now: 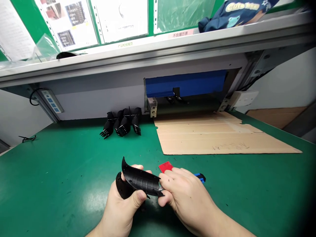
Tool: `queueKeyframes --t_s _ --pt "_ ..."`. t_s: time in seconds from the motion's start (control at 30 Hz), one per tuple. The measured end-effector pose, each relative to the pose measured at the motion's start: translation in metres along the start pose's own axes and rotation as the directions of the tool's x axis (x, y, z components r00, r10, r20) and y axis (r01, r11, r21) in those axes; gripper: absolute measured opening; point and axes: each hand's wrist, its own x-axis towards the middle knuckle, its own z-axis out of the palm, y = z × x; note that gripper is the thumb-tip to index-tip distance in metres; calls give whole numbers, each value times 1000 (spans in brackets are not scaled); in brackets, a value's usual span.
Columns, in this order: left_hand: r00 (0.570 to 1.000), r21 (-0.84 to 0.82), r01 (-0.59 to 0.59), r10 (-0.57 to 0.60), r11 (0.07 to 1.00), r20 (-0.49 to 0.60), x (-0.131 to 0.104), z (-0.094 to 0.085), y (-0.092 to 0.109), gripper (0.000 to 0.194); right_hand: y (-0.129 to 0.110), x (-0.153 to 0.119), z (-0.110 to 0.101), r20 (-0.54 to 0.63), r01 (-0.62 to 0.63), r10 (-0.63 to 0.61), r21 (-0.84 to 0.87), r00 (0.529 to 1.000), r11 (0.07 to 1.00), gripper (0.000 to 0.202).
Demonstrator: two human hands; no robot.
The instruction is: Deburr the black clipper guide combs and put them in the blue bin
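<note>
My left hand (125,204) is closed around curved black plastic parts. The upper one, a ribbed black plastic shell (142,180), lies across my fingers and thumb with its hollow side facing me. Behind it, partly covered, is a second black piece (123,187) in the same grip. My right hand (189,191) is closed on a knife, whose blue-and-black handle end (200,177) sticks out past the knuckles. A small grey metal blade tip (161,188) shows at the shell's right end, by my right thumb. Most of the knife is hidden by my fingers.
A red flat piece (165,166) shows just beyond my right fingers. Several black toothed plastic parts (123,122) stand at the back of the green table (74,171). Flat cardboard (209,138) lies at back right, below a blue flap (185,83). A shelf edge (148,49) overhangs the table.
</note>
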Motion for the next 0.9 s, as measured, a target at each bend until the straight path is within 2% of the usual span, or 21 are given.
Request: queueKeyframes --t_s 0.1,0.27,0.4,0.47,0.53,0.6,0.63,0.7,0.77,0.83,0.9 --pt "1000 -43 4 -5 999 -22 1 4 1 50 0 1 -2 30 -18 16 86 999 996 66" --pt "988 -239 65 -97 969 -122 -2 19 6 56 -8 4 -3 -58 -110 124 210 991 972 67" --pt "977 -323 126 -175 938 -126 -4 23 6 62 -12 5 0 -61 -181 201 246 978 952 71" --pt "975 -345 132 -184 929 -122 -3 23 6 62 -10 7 -4 27 -164 165 345 986 924 68" --pt "979 -337 124 -170 933 -110 -1 22 6 61 -4 8 -10 201 -146 44 528 979 836 65" --pt "985 -292 104 -140 951 -103 1 21 6 60 2 8 -17 268 -167 -16 646 963 745 65" --pt "987 -263 97 -127 960 -100 2 21 6 60 5 7 -19 230 -165 15 650 973 742 64" --pt "989 -221 98 -120 970 -87 3 21 5 60 9 6 -21 40 -85 75 554 996 828 53" --pt "989 -219 114 -132 969 -69 4 21 3 60 11 6 -19 -92 57 -24 387 996 920 32" --pt "988 -244 123 -142 962 -60 5 21 1 58 11 6 -18 -107 183 -160 265 981 947 15" --pt "988 -266 123 -143 956 -58 6 21 -1 56 11 7 -17 -112 208 -187 228 976 951 23"
